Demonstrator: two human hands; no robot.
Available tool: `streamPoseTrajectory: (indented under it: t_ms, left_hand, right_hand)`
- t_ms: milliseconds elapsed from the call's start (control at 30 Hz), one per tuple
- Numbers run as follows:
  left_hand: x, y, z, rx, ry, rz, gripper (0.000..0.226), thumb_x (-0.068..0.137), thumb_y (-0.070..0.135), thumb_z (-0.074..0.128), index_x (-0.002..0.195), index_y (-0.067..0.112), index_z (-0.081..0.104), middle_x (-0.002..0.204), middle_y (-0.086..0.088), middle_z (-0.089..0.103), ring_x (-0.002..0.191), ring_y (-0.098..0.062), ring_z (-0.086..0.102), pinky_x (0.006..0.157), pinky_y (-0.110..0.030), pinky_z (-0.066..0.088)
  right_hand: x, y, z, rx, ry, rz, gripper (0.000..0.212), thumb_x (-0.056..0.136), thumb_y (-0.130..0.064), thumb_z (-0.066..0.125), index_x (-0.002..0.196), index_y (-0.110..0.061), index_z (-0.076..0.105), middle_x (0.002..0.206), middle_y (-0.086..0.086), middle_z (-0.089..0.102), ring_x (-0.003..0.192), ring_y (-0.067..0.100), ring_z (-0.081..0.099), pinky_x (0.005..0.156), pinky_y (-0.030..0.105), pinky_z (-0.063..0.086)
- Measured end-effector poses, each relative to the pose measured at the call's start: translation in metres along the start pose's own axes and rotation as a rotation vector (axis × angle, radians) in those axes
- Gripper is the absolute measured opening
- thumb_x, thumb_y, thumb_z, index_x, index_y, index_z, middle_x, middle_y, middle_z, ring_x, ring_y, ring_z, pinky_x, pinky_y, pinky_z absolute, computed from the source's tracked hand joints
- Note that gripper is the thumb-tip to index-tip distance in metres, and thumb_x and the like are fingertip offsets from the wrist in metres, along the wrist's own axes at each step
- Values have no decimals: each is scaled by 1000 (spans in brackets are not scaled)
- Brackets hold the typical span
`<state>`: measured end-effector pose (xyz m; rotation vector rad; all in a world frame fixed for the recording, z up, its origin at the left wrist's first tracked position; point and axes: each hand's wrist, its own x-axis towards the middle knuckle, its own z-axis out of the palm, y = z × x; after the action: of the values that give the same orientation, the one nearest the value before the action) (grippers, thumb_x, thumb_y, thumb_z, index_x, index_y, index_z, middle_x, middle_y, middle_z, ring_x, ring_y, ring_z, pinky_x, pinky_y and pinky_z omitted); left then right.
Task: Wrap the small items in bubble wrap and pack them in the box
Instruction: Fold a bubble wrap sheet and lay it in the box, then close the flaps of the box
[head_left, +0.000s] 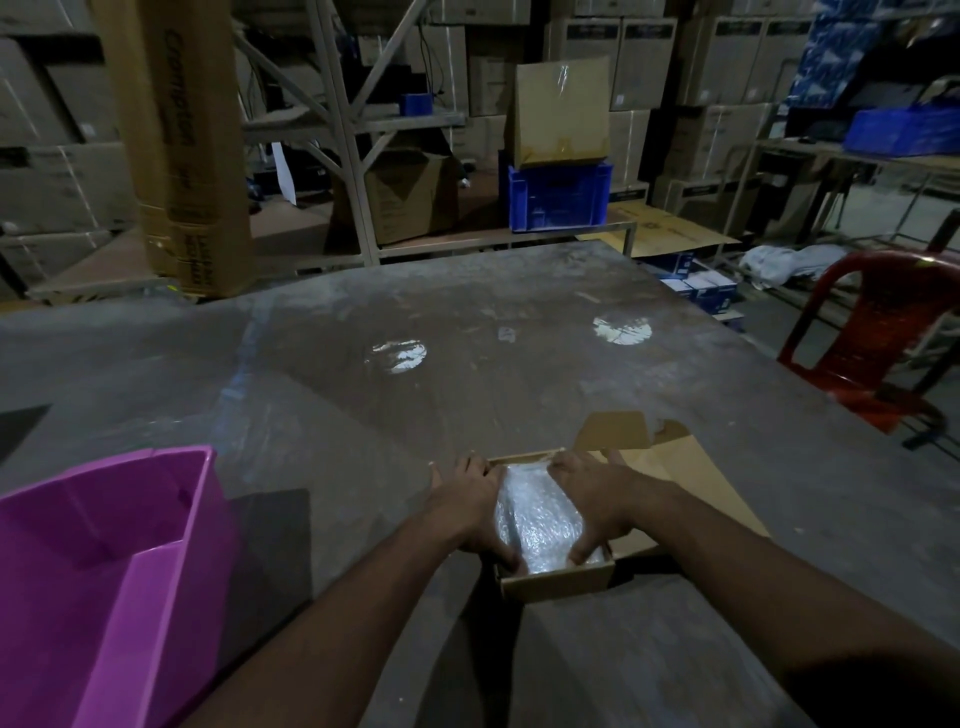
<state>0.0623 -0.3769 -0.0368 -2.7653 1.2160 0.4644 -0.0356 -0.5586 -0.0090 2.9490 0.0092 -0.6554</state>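
Observation:
A small open cardboard box (558, 582) sits on the table near its front edge, with its lid flap (670, 467) folded back to the right. Inside lies a bundle wrapped in shiny bubble wrap (535, 514). My left hand (470, 504) presses on the bundle's left side, with its fingers along the box's left wall. On the bundle's right side rests my right hand (592, 501), its fingers curled down over the wrap. What is inside the wrap is hidden.
A purple plastic bin (130, 561) stands at the front left of the grey table (415, 374). A red plastic chair (878, 338) is beside the table's right edge. Behind the table are shelving, cardboard cartons and a blue crate (558, 197).

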Motion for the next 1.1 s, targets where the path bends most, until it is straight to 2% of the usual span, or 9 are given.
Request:
streamPoseTrajectory:
  t_ms: [100,467,633,700,800,867,933,1000,1100]
  left_hand:
    - [0,0,0,2,-2,1,141,52,78,81,161,20,12,166,-11,16,155,-30,7,118,-70,11]
    - [0,4,0,29,6,-12,134,59,70,82,161,16,14,165,-10,17,155,-29,5,117,-72,9]
    - [-2,7,0,19,4,-31,124,65,63,82,159,15,17,162,-11,22,153,-29,12,118,-71,9]
    - [-2,7,0,17,13,-37,121,66,60,84,158,15,19,160,-12,25,151,-30,17,118,-70,11]
    - [-5,6,0,-16,22,-22,123,65,62,84,158,17,17,160,-10,27,149,-29,21,118,-69,15]
    - [-8,1,1,-101,26,-2,132,61,67,83,160,17,11,163,-6,22,151,-27,18,119,-66,14]
    - [-11,-5,2,-176,43,8,137,58,73,81,160,18,9,166,-4,19,152,-26,18,121,-61,14]
    - [-13,-11,2,-260,99,15,133,56,77,81,158,19,18,161,-4,31,147,-26,28,121,-53,22]
    - [-13,-16,-4,-440,205,21,123,62,67,84,158,21,23,155,-3,41,141,-25,37,118,-46,32]
  right_hand:
    - [1,2,-2,-19,-21,-2,129,68,-74,73,160,-9,9,169,7,6,155,24,7,120,63,0]
    - [18,0,-8,-84,-86,-57,134,65,-75,76,158,-3,11,167,14,16,152,30,21,123,58,7]
    - [28,-8,-18,-96,-185,-24,131,59,-75,80,155,-5,25,163,13,28,144,33,35,120,52,27]
    - [28,-10,-21,-86,-192,-17,131,60,-72,83,156,-5,24,162,13,27,144,33,35,119,48,30]
    - [23,-6,-19,-24,-175,-2,133,61,-71,82,159,-10,16,165,9,19,149,30,25,120,52,25]
    - [16,-1,-13,71,-132,-4,133,63,-69,82,160,-14,10,167,5,12,152,28,18,121,53,20]
    - [4,4,-8,222,-29,-20,127,65,-68,82,160,-19,13,165,3,16,151,26,17,122,48,20]
    - [-11,9,-4,394,138,1,111,70,-63,81,156,-23,24,161,3,26,147,23,23,120,43,25]
    - [-34,15,9,504,396,153,82,83,-48,77,151,-24,39,156,1,38,144,21,31,116,41,32]
